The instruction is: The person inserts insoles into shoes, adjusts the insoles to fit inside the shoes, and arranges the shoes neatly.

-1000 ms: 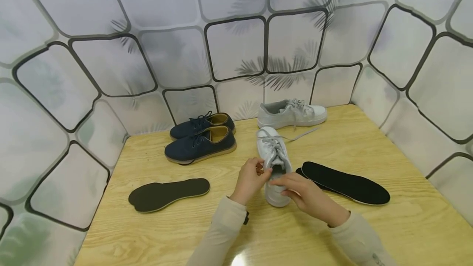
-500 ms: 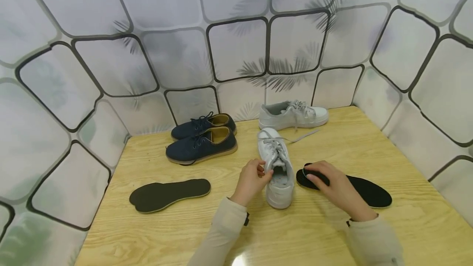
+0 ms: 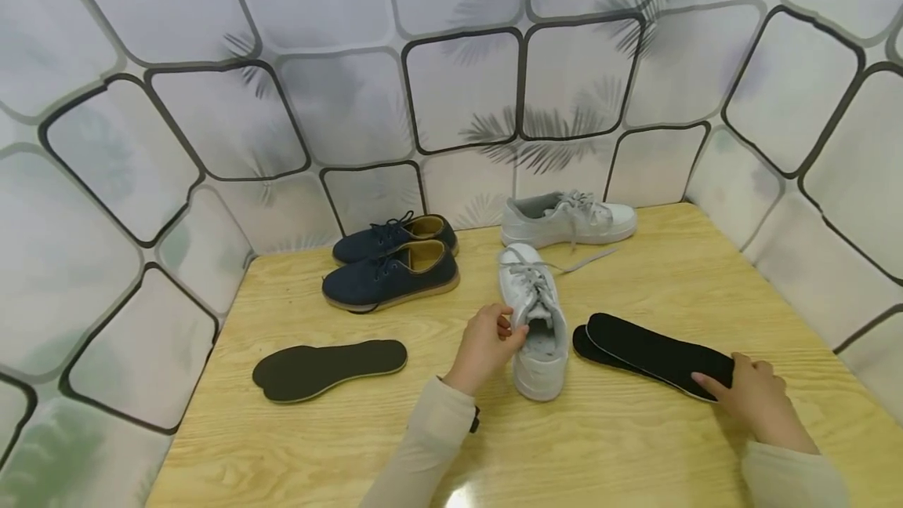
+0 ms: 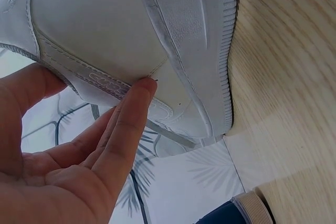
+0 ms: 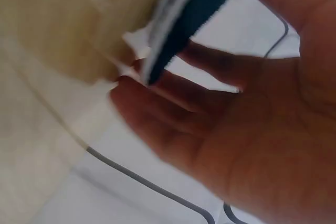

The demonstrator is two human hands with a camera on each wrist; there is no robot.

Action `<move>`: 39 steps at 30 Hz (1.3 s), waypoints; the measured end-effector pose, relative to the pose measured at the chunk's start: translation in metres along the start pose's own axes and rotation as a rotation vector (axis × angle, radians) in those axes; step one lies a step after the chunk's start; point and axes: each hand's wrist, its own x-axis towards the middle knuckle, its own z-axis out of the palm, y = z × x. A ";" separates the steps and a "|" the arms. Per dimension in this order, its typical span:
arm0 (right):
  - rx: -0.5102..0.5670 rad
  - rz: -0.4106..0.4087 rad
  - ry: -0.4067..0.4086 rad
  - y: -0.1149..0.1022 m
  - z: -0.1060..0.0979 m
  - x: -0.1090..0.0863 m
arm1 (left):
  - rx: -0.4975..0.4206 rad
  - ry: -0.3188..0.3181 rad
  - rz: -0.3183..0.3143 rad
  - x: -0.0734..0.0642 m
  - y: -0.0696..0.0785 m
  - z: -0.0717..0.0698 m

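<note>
A white lace-up sneaker [image 3: 540, 377] stands with its heel toward me and its toe toward the wall. My left hand [image 3: 487, 347] holds its left collar; in the left wrist view the fingers press the sneaker's side [image 4: 105, 19] and the thumb is at the collar edge. To the right, two black insoles overlap on the table. My right hand [image 3: 760, 400] grips the near right end of the upper insole [image 3: 656, 350], thumb on one side and fingers on the other. The lower insole [image 3: 587, 346] shows beneath. The right wrist view is blurred, with the insole's edge [image 5: 194, 17] between thumb and fingers.
The other white sneaker [image 3: 564, 227] lies along the back wall, and a loose lace [image 3: 589, 260] trails nearby. Two navy shoes [image 3: 388, 277] sit at the back left. A dark insole pair [image 3: 328, 369] lies front left. Patterned walls [image 3: 339, 108] border the wooden table [image 3: 296, 445].
My right hand has moved right, from the sneaker's opening past the insoles' left end to the upper insole's right end. The left hand has stayed at the sneaker's collar.
</note>
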 end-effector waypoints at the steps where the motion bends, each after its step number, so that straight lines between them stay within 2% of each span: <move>1: -0.005 -0.005 0.025 0.001 0.001 -0.001 | 0.003 0.001 0.002 0.000 0.000 0.000; 6: -0.002 -0.062 0.199 0.001 0.004 -0.006 | -0.003 0.004 0.006 0.000 0.001 0.001; 14: 0.134 -0.137 0.390 -0.009 -0.007 -0.014 | 0.001 0.000 -0.002 0.000 0.001 0.000; 19: 0.183 -0.209 0.529 -0.024 -0.018 -0.018 | 0.006 -0.006 -0.006 0.000 0.002 -0.001; 25: 0.206 -0.328 0.652 -0.045 -0.034 -0.024 | 0.017 -0.005 -0.011 0.000 0.003 -0.001; 30: 0.206 -0.388 0.719 -0.066 -0.049 -0.034 | 0.026 -0.003 -0.008 0.000 0.004 -0.002; 34: 0.218 -0.489 0.781 -0.085 -0.057 -0.039 | 0.031 0.001 0.004 0.000 0.003 -0.002; 39: 0.193 -0.697 0.877 -0.109 -0.065 -0.042 | 0.071 0.011 0.039 -0.001 0.004 -0.001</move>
